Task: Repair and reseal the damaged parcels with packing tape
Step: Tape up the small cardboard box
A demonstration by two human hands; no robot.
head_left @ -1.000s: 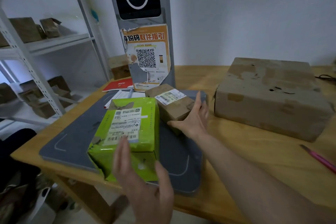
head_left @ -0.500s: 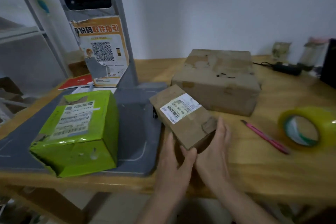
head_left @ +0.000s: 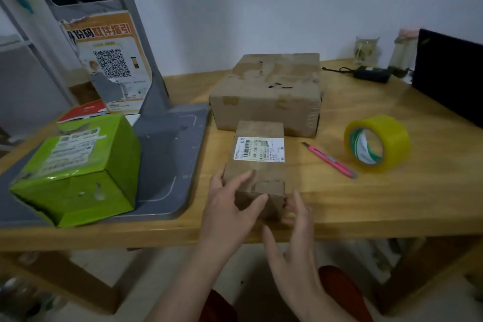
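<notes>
Once angled, small parcel (head_left: 257,165) now square between hands.

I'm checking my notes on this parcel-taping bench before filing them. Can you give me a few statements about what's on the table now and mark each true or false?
1. The small brown parcel carries a white shipping label on top. True.
2. The tape roll lies on the grey mat. False: it stands on edge on the bare wooden table, right of the pink utility knife.
3. The left hand touches the small brown parcel's near end. True.
4. The right hand holds the pink utility knife. False: the knife lies untouched on the table; the right hand is at the parcel's near right corner.
5. The green parcel sits on the grey mat. True.
</notes>
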